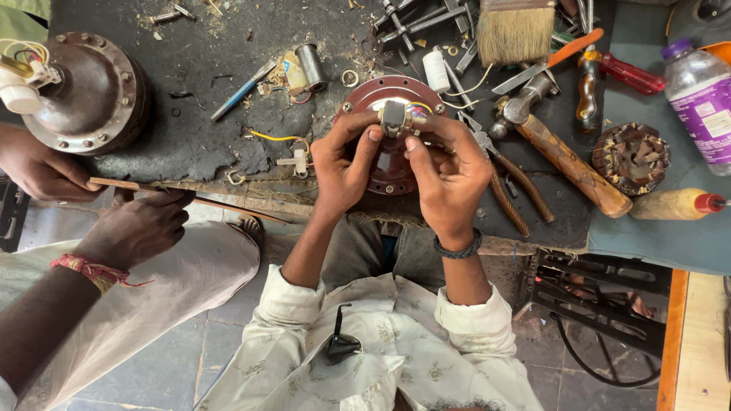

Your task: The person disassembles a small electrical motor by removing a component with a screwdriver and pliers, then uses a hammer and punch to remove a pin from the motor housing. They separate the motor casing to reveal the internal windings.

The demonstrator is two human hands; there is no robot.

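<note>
A round dark-red motor housing rests on the dark workbench in front of me. On top of it sits a small grey terminal block with coloured wires. My left hand pinches the block from the left with thumb and fingers. My right hand grips it from the right, thumb pressed beside it. A dark band circles my right wrist.
Another person's hands at the left hold a thin wooden strip beside a second motor housing. Pliers, a hammer, screwdrivers, a brush, a copper-wound stator and bottles lie at the right.
</note>
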